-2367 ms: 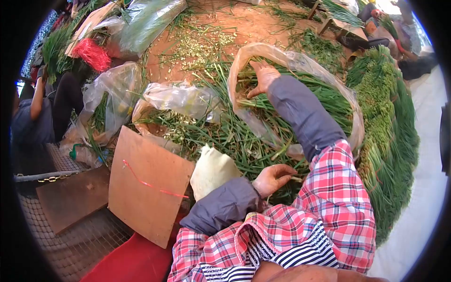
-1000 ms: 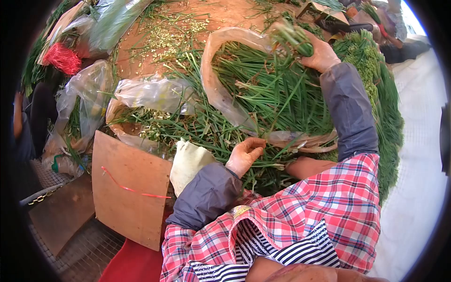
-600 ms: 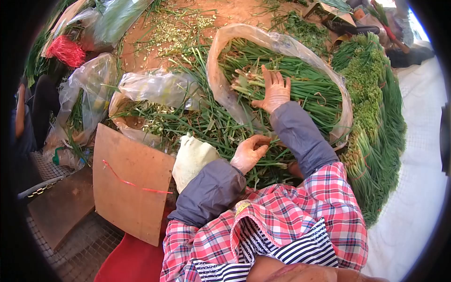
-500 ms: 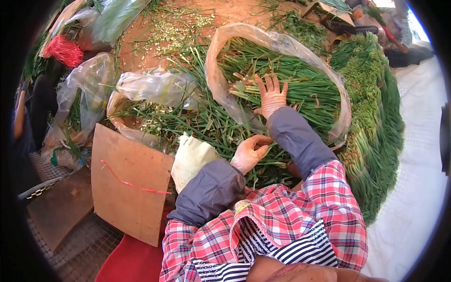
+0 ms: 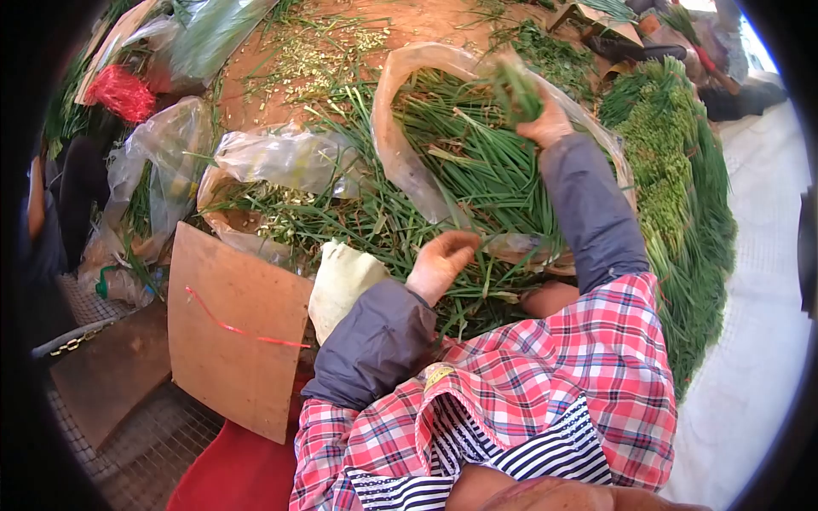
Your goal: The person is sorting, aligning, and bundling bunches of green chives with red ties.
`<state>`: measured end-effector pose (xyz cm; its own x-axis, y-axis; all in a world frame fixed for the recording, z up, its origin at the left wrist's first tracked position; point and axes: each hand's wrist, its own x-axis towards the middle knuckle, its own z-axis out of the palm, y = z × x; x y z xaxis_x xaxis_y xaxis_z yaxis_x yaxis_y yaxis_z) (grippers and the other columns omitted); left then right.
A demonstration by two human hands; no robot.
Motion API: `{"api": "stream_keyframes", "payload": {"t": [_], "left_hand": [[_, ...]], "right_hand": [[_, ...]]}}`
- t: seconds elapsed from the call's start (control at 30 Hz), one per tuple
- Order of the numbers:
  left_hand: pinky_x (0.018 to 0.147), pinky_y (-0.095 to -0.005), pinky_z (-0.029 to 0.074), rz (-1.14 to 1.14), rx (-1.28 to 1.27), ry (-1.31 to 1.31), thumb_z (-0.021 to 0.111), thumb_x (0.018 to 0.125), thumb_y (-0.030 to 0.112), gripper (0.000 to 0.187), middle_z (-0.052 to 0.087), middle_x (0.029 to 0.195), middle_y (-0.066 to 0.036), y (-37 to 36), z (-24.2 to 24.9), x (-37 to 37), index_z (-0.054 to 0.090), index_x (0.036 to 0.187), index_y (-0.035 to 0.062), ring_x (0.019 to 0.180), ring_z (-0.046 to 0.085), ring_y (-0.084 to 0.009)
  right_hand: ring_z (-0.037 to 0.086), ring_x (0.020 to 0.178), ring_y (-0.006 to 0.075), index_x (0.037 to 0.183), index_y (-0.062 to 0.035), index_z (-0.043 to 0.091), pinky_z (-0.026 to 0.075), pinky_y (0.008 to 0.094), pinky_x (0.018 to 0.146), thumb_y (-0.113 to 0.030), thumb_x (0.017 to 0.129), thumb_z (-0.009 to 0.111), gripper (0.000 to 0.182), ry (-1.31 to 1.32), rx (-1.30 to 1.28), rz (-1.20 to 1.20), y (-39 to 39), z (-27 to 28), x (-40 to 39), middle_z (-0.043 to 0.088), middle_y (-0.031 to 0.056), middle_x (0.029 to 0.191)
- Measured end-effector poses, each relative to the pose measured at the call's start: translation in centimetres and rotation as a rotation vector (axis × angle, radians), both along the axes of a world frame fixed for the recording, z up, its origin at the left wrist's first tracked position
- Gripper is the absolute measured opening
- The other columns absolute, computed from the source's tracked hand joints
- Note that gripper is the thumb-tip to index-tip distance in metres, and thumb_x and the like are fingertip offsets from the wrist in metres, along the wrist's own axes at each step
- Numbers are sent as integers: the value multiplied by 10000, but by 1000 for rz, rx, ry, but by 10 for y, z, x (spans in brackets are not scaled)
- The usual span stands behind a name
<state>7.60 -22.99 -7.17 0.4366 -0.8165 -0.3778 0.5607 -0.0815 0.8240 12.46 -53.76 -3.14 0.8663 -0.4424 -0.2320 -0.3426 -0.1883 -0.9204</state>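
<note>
My right hand (image 5: 548,125) is closed around a bunch of chives (image 5: 516,95), lifted above the far right part of an open clear plastic bag (image 5: 394,119). The bunch is smeared by motion. Inside the bag lies a thick heap of long green chives (image 5: 498,175), some with pale or browned ends. My left hand (image 5: 445,264) hovers at the bag's near side, over loose green leaves (image 5: 375,217). Its fingers are curled together; what they hold, if anything, is hidden. Grey sleeve covers reach over both forearms.
Stacked bundles of chives (image 5: 682,221) line the right side beside a white sheet (image 5: 758,281). A brown board (image 5: 234,332) leans at the left near a pale cloth (image 5: 345,281). Red ties (image 5: 123,92) lie far left. Trimmings (image 5: 328,51) litter the ground. Another person's arm (image 5: 36,200) shows at the left edge.
My right hand was spread flat on the chives in the bag; it has moved up and right and now grips a bunch. The left hand has shifted slightly.
</note>
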Motion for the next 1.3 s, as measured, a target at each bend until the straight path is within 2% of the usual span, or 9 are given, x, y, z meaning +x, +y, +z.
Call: {"api": "stream_keyframes", "payload": {"t": [0.3, 0.4, 0.53, 0.63, 0.77, 0.8, 0.9, 1.17, 1.3], "left_hand": [[856, -423, 448, 346, -28, 504, 466, 874, 156, 486, 308, 1331, -237, -97, -17, 50, 311, 1285, -53, 1141, 436, -356], [933, -433, 389, 436, 148, 481, 454, 890, 208, 530, 198, 1412, -174, -128, -54, 55, 259, 1339, 6, 1231, 329, -354], [772, -374, 436, 501, -154, 557, 548, 850, 248, 456, 522, 1113, -8, -126, -109, 49, 391, 1258, 120, 995, 508, -189], [947, -385, 308, 394, -254, 503, 345, 920, 340, 455, 421, 1286, -88, -121, -113, 36, 341, 1293, 79, 1132, 424, -242], [1006, -436, 259, 272, -309, 642, 532, 846, 378, 583, 387, 1326, -101, -112, -70, 38, 351, 1295, 52, 1187, 373, -284], [974, -426, 314, 344, -356, 787, 703, 736, 207, 615, 487, 1222, -90, -112, -82, 39, 408, 1259, 75, 1137, 428, -281], [962, -421, 335, 418, -338, 560, 725, 709, 159, 606, 500, 1194, -82, -115, -79, 33, 429, 1232, 79, 1100, 456, -262], [828, -395, 471, 461, -344, 554, 673, 696, 33, 463, 578, 1027, -88, -71, -35, 47, 507, 1128, 48, 919, 567, -249], [782, -431, 496, 477, -369, 608, 679, 702, 124, 420, 606, 977, -125, -59, -33, 48, 537, 1086, 31, 848, 599, -282]], "right_hand": [[545, 959, 168, 1351, -95, 259, 440, 269, 855, -8, 576, 731, 911, 31, 126, -103, 13, 50, -48, 560, 86, 1102], [577, 908, 283, 1379, -132, 159, 466, 350, 802, -140, 585, 759, 995, 191, -371, 186, 22, -2, -43, 564, 158, 1077], [550, 968, 373, 1398, -168, 0, 447, 408, 825, -396, 534, 784, 1189, 652, -731, 269, 63, -2, -39, 544, 246, 1083], [551, 972, 370, 1399, -163, 5, 444, 416, 826, -416, 515, 789, 1207, 623, -741, 226, 62, -8, -57, 541, 253, 1084], [547, 1019, 313, 1396, -135, 26, 452, 393, 816, -477, 527, 756, 1185, 717, -620, 387, 76, -4, -60, 539, 214, 1112], [548, 1011, 311, 1396, -143, 42, 437, 402, 834, -462, 531, 750, 1162, 724, -722, 427, 85, -6, -61, 548, 197, 1102], [564, 965, 310, 1395, -154, 60, 414, 418, 864, -424, 555, 740, 1114, 514, -892, 280, 97, -28, -71, 559, 175, 1072], [565, 929, 332, 1371, -19, 108, 428, 385, 838, -343, 619, 713, 1018, 212, -770, 323, 153, -14, -84, 559, 188, 1049], [593, 857, 206, 1300, -3, 350, 463, 315, 762, -362, 695, 695, 784, 245, -85, 236, 120, 21, -92, 605, 149, 977]]}}
